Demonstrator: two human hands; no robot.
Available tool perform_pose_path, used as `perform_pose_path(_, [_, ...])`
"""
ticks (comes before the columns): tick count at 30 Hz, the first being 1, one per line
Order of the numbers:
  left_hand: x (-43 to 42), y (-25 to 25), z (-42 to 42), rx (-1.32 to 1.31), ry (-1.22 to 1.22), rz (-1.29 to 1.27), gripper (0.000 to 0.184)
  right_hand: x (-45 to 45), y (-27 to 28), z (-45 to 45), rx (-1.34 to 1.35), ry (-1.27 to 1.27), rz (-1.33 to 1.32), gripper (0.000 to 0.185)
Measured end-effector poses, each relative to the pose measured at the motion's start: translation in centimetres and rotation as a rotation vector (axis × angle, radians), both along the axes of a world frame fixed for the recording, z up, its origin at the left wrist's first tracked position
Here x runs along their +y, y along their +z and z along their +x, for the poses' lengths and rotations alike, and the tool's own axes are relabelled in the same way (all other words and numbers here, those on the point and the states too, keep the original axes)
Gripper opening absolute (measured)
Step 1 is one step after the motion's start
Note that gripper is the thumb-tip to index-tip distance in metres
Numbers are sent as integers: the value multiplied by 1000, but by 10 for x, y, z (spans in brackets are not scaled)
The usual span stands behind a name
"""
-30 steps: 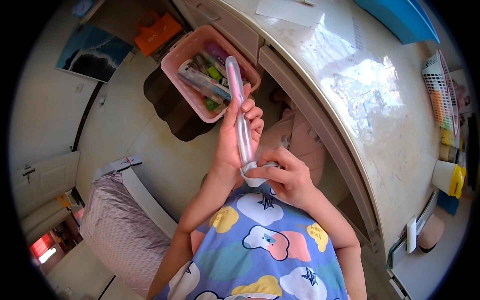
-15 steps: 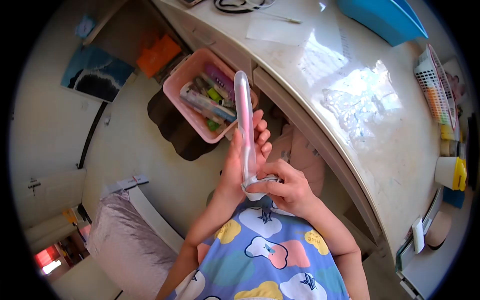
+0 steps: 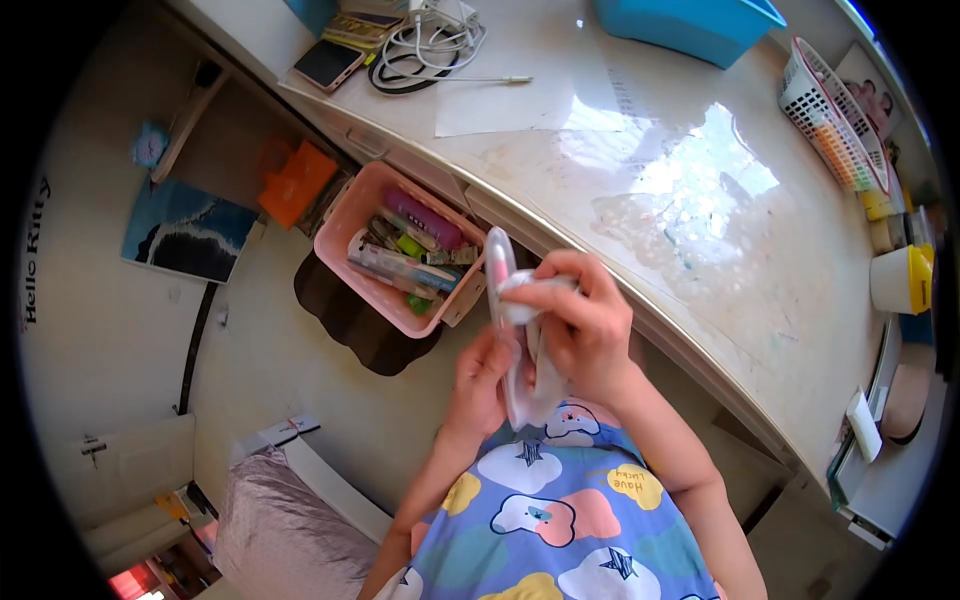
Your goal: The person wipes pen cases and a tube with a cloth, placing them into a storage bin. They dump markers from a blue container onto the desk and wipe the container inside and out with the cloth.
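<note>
Upright in front of my torso stands a long, slim translucent plastic case (image 3: 497,250) with pink showing through it. Around its lower part, the fingers of my left hand (image 3: 480,385) are closed. My right hand (image 3: 592,325) pinches a crumpled white wipe (image 3: 522,300) against the upper half of the case. Motion blurs the wipe and the lower end of the case, so whether the case is open or closed is unclear. Just beyond the case sits a pink bin (image 3: 332,238) holding a purple packet (image 3: 422,216) and several other small items.
A glossy white desk (image 3: 660,290) curves along the right, with a blue bin (image 3: 690,30), a white basket (image 3: 825,120), a coiled cable (image 3: 425,55) and a phone (image 3: 330,64) on it. A brown stool (image 3: 345,325) is under the pink bin. A grey cushion (image 3: 280,530) lies lower left.
My right hand has moved up along the case with the wipe, from its bottom end to the upper half. The case is lower in view, and the view has shifted.
</note>
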State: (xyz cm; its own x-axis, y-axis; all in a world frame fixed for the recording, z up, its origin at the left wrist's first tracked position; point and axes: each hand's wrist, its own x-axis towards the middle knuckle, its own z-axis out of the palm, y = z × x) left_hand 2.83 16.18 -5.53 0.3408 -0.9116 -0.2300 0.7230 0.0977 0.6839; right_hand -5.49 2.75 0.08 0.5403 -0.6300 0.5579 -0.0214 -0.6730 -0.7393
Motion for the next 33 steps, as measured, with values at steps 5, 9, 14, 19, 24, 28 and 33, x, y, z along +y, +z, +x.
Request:
perform_pose_path(5, [1,8,-1,-46,18,10,45,-7,2,-3,-99,14,-71,44])
perform_pose_path(9, [0,9,0,-181,44,78,44,0,5,-2,-7,120,-207,42])
perform_pose_path(14, [10,9,11,-460,-77,41,55,-25,9,-4,-103,-59,217,42])
perform_pose_path(19, [12,12,23,-260,-177,-72,55,-26,-2,-10,-189,258,833,19])
perform_pose_path(24, [3,13,12,-69,-107,-72,57,-10,-4,-13,-175,365,1052,37])
perform_pose_path(28, [4,5,10,-304,-33,-77,57,-9,-3,-10,-208,297,895,31])
perform_pose_path(33, [4,0,11,-429,139,-59,54,20,-6,-5,-165,252,742,27])
